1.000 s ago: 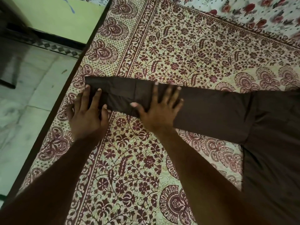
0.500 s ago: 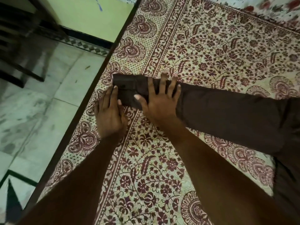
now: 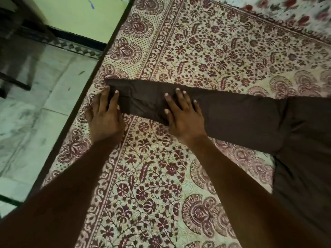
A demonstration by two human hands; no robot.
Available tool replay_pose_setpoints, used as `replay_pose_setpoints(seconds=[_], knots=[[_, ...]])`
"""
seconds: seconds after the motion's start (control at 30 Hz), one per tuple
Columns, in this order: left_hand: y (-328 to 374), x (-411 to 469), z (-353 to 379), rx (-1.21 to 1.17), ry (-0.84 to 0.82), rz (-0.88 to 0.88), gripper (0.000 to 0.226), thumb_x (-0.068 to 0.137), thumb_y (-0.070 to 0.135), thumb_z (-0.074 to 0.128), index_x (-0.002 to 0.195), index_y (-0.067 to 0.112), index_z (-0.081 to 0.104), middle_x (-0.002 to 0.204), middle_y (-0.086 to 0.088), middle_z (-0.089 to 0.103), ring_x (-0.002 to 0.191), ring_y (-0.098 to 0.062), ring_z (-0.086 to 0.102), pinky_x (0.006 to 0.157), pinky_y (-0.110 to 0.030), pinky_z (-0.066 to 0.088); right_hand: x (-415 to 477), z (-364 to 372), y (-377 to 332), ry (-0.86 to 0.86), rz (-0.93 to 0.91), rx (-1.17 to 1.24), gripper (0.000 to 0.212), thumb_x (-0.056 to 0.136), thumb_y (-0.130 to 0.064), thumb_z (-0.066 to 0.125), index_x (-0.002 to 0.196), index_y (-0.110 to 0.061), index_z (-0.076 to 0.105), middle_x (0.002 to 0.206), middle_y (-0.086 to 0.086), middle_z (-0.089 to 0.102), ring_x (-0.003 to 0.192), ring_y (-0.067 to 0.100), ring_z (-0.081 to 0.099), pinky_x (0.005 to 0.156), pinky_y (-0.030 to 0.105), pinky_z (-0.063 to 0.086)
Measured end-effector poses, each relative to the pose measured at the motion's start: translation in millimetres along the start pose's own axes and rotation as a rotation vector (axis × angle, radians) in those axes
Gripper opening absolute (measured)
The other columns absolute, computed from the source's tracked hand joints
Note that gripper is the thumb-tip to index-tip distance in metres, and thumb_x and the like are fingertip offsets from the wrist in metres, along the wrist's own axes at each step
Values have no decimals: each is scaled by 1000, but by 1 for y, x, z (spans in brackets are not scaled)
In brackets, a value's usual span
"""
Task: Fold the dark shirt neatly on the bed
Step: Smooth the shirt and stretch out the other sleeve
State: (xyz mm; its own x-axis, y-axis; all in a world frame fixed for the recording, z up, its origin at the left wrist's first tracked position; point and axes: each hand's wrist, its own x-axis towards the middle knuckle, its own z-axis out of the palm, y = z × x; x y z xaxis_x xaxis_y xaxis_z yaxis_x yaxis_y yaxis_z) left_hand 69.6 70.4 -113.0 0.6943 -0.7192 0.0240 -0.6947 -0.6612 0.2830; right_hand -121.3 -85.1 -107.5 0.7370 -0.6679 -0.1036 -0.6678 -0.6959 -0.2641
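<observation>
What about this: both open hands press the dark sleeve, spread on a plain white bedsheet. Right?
One detail is wrong. In the head view, left hand and right hand press the sleeve, but the bedsheet has a maroon floral print.

Here's the bed (image 3: 143,176) under me, dressed in a cream-and-maroon flowered sheet (image 3: 223,51). The dark shirt (image 3: 295,140) lies flat on it, one sleeve (image 3: 143,97) stretched toward the left edge. A white, red-flowered cloth (image 3: 304,13) lies at the far corner.
</observation>
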Motion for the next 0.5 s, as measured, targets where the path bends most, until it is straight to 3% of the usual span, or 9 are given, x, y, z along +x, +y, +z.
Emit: replay_pose_setpoints(seconds=[0.1,0.17,0.27,0.33,0.4,0.5], knots=[[27,-1,-13,37,3,1,72,86,12,62,154,14,40,166,-11,30,153,-39,25,118,-68,18,-16,-24,46,163,352,31,58,109,-46,26,162,-22,29,169,13,23,157,35,17,125,55,21],[61,-1,-17,15,5,189,76,79,4,67,152,12,45,162,-13,39,148,-39,35,114,-66,26,-31,-34,77,83,528,46,62,109,-46,28,163,-16,23,171,17,15,158,39,11,125,56,20],[130,-2,-7,7,-253,561,78,87,10,63,159,22,34,169,-2,26,153,-30,29,115,-60,33,-55,-37,115,-151,281,3,67,107,-53,24,166,-22,10,173,11,-3,158,40,-4,128,55,10],[172,-5,12,34,-380,715,66,100,26,49,161,33,25,173,5,12,157,-25,20,119,-57,29,-69,-40,140,-109,159,-9,69,103,-59,16,165,-27,16,174,8,1,160,34,0,128,55,12],[199,-7,30,80,-397,707,59,104,45,36,161,42,20,174,7,6,158,-26,14,120,-56,23,-79,-46,164,-11,270,5,70,102,-63,18,164,-30,20,173,9,5,160,33,3,127,56,12],[200,-1,50,142,-428,420,61,103,65,25,159,53,4,173,12,-8,160,-29,-3,125,-61,7,-88,-48,193,-65,511,-15,70,99,-75,23,161,-48,7,174,3,-5,160,29,-4,126,60,6]])
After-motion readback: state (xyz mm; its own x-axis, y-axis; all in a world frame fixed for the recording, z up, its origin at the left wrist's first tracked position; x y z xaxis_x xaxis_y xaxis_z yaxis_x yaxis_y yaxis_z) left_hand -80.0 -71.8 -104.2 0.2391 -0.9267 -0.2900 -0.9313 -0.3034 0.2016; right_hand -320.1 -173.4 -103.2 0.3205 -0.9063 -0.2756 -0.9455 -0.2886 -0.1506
